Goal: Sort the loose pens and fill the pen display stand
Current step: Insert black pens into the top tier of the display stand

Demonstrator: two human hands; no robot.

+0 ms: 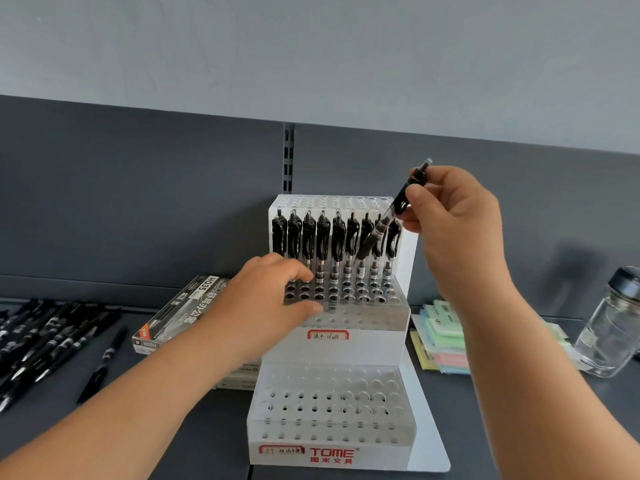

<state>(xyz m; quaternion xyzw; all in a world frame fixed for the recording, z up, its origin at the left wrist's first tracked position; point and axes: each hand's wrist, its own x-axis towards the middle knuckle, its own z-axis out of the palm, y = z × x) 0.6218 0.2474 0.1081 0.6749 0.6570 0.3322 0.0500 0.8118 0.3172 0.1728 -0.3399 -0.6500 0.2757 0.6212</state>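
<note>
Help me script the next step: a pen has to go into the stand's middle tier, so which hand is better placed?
Right. The right hand pinches a black pen, tilted tip-down over the middle-tier holes of the display stand. The left hand holds no pen and rests on that tier.

right hand (450, 216) pinches black pen (398, 202) tilted, tip over standing pens' row (334, 247); left hand (270, 299) rests on display stand (329, 441).

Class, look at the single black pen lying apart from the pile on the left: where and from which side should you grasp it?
Probably mid-barrel on the lone pen, from above, thumb and finger on its long sides: it lies flat, clear of the pile, with both sides free.
</note>
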